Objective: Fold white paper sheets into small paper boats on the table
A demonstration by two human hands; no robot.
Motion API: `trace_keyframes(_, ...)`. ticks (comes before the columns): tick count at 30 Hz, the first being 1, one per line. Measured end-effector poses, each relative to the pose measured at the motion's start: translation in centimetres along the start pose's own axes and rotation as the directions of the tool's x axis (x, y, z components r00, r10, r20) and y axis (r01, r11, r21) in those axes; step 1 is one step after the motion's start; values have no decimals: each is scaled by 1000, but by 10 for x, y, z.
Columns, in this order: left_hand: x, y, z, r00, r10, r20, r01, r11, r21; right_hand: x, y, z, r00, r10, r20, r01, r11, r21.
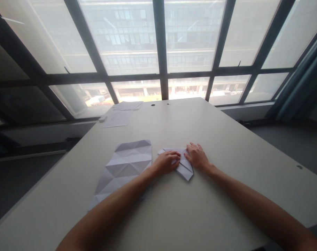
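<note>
A folded white paper (186, 170) with several creased layers lies on the table between my two hands. My left hand (165, 163) rests on its left part, fingers curled and closed against the paper, covering some of the folds. At the upper right edge, my right hand (197, 156) touches the paper with fingertips, its fingers stretched out and somewhat apart. Left of them lies an unfolded white sheet (129, 158) marked by a grid of diagonal and straight creases; my left forearm passes over its lower right part.
The white table (231, 184) reaches toward a large window (127, 38). Several flat paper sheets (118, 119) lie at its far left, with a small white object (102, 119) beside them. A round hole (153, 105) sits near the far edge. A blue curtain (296, 87) hangs at right.
</note>
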State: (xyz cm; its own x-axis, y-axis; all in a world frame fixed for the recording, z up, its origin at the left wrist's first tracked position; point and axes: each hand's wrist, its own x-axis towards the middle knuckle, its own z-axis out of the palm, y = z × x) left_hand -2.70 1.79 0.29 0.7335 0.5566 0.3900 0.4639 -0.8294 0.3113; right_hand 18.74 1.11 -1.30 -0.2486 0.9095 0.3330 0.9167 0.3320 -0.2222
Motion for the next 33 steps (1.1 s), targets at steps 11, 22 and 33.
trace_keyframes(11,-1,-6,4,997,-78,24,78,997,16,1,-5,-8,961,-216,174,195,973,126)
trace_keyframes(22,-4,-12,12,952,-267,150,224,941,254,0,-7,-9,949,-233,211,225,972,62)
trace_keyframes(33,-4,-20,19,851,-525,-14,495,793,356,0,-11,-10,948,-225,224,220,974,48)
